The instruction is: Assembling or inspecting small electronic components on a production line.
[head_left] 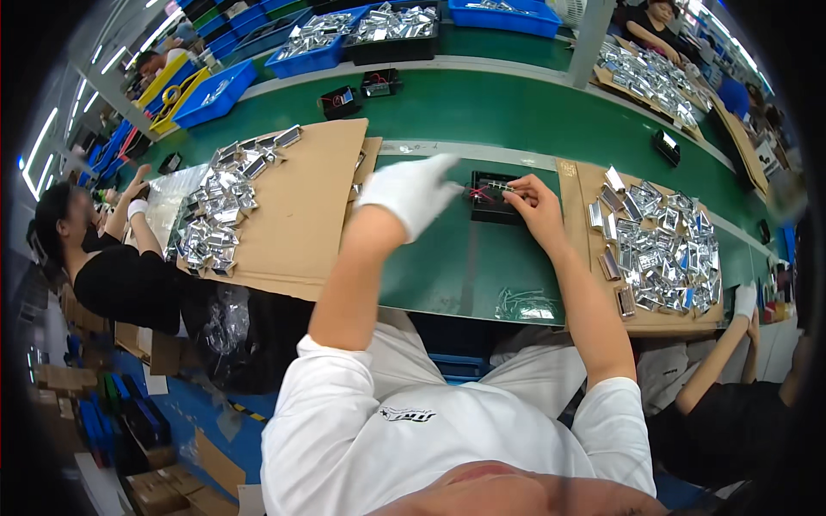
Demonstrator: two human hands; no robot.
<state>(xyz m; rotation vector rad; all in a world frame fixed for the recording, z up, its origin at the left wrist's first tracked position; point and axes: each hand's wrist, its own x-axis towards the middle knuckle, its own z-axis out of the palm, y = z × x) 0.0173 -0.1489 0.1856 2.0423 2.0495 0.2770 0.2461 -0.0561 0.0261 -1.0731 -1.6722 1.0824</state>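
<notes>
Both forearms (348, 288) reach forward, the gloved left hand (409, 193) outstretched, the bare right hand (538, 209) with fingers bent.

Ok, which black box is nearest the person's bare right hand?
The black box between the left hand and the right hand; the other black boxes lie farther away.

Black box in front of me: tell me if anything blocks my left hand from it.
Nothing visible stands between your left hand and the box. Your right hand is at the box's right side, out of that gap.
</notes>
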